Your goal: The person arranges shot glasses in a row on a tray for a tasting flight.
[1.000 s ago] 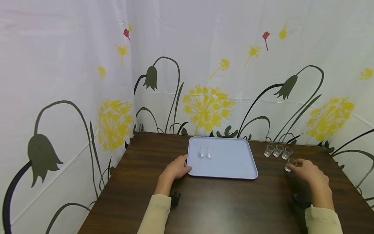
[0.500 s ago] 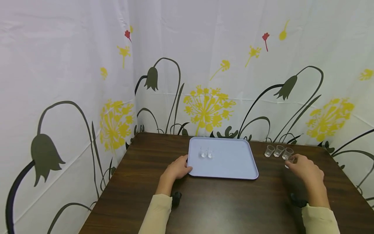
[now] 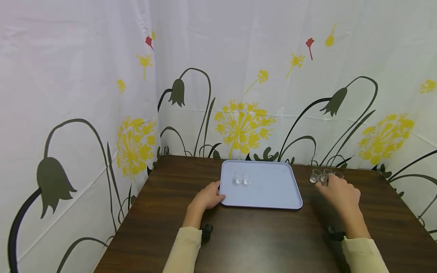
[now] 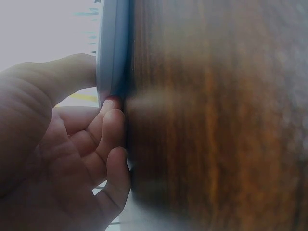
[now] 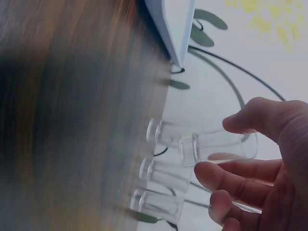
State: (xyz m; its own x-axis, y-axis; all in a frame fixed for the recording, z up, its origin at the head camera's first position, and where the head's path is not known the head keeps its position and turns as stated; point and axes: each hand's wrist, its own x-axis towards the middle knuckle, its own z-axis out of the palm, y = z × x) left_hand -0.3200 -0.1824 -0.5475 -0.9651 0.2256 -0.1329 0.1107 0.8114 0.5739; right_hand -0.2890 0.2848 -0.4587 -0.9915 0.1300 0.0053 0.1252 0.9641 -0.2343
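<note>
My right hand pinches a small clear shot glass between thumb and fingers. In the right wrist view that glass is raised off the tabletop. Behind it stand three more shot glasses in a row, partly hidden by the hand in the head view. My left hand grips the near left corner of a pale blue tray. Its thumb lies over the rim and the fingers curl beneath, as the left wrist view shows. Two clear shot glasses stand side by side on the tray's left half.
The dark wooden table ends at the back against a white curtain printed with flowers. A black band sits on the left wrist, another on the right.
My right hand has picked up the shot glass nearest the front and moved left and slightly back with it. The left hand and tray have stayed in place.
</note>
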